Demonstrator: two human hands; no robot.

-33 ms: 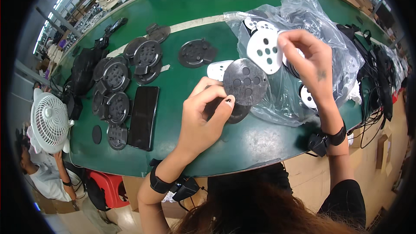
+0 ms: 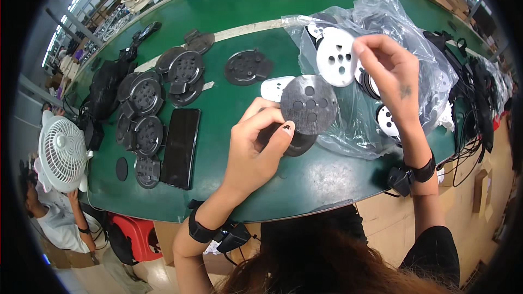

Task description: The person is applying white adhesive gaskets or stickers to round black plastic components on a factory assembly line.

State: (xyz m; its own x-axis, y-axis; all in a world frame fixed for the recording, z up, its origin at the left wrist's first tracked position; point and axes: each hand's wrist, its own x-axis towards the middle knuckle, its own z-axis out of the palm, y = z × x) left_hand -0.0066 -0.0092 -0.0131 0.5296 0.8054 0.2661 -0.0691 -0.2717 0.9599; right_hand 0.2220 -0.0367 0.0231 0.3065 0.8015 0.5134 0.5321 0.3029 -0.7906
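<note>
Black perforated disc (image 2: 309,103) pinched in left hand (image 2: 253,149), white perforated disc (image 2: 336,57) gripped by right hand (image 2: 389,71)

Before you: two hands, one dark perforated disc (image 2: 309,103) at centre, one black phone (image 2: 181,147) at nine o'clock, one white fan (image 2: 62,154) farther at nine, one clear plastic bag (image 2: 376,71) at two o'clock.

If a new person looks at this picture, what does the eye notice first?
First, the two hands at the centre: the left hand holds a dark round disc with holes, and the right hand lifts a white disc from a clear plastic bag. On the left of the green table, black discs lie in stacks.
</note>
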